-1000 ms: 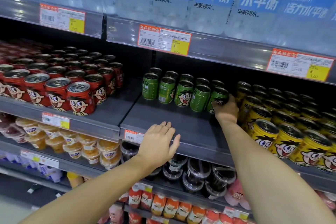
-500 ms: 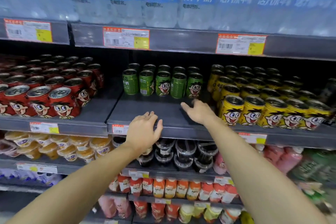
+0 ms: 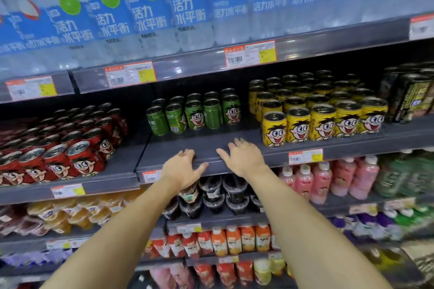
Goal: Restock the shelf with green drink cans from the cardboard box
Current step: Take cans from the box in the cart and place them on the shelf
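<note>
Several green drink cans (image 3: 196, 114) with a cartoon face stand in rows at the back of the grey shelf (image 3: 211, 148), its front part bare. My left hand (image 3: 185, 169) rests with spread fingers on the shelf's front edge. My right hand (image 3: 243, 157) hovers or rests just right of it, fingers spread over the bare shelf, holding nothing. Both hands are well in front of the green cans. The cardboard box is not in view.
Red cans (image 3: 70, 145) fill the shelf to the left, yellow cans (image 3: 321, 115) to the right. Water bottles (image 3: 150, 14) stand on the shelf above. Dark jelly cups (image 3: 223, 195), pink bottles (image 3: 328, 180) and pouches (image 3: 223, 239) sit on lower shelves.
My right hand let go of the rightmost green can and drew back to the shelf's front, empty. My left hand stayed on the edge. The view shifted and tilted.
</note>
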Demonstrator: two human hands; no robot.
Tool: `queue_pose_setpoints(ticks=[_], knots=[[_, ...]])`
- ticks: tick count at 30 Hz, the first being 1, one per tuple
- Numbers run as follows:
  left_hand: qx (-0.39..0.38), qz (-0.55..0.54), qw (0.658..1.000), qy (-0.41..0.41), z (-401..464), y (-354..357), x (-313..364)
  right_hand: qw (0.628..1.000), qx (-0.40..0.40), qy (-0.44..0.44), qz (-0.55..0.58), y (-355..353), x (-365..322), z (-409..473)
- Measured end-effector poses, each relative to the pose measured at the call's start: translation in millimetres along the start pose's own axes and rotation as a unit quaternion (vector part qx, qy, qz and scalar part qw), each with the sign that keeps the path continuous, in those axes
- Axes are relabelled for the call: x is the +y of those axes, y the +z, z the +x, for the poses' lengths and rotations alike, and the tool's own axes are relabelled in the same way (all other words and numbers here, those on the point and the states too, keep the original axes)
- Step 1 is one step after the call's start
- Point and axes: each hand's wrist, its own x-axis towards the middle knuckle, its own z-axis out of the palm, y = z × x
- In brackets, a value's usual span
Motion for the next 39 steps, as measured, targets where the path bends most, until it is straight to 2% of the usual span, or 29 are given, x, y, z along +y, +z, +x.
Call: queue_pose_setpoints(ticks=[4, 8, 12, 19, 28, 33, 39], knots=[[-0.057, 0.117, 0.991, 0.018, -6.2, 1.3, 12.9, 0.999, -0.042, -0.004, -0.019, -5.6, 2.4, -16.9], [-0.065, 0.113, 0.991, 0.016, -24.7, 1.2, 32.8, 0.998, -0.027, -0.041, -0.045, -6.1, 10.3, -52.1], [-0.075, 0.138, 0.988, 0.013, -63.9, 8.8, 40.6, 0.999, -0.026, -0.029, -0.004, -2.1, 15.4, -93.9], [-0.070, 0.079, 0.994, 0.031, -163.9, 35.0, 49.0, 0.991, -0.127, 0.020, 0.033, 28.8, 20.8, -203.7], [-0.133, 0.069, 0.989, 0.007, -332.1, 87.4, 68.1, 0.964, -0.263, -0.007, 0.024, 83.2, 1.0, -365.2], [-0.173, 0.046, 0.984, 0.022, -413.4, 106.8, 99.2, 0.962, -0.268, 0.003, 0.050, 76.8, 9.1, -456.5], [-0.204, 0.058, 0.973, 0.095, -465.8, 127.6, 166.5, 0.956, -0.288, 0.038, 0.041, 71.2, 52.4, -527.9]])
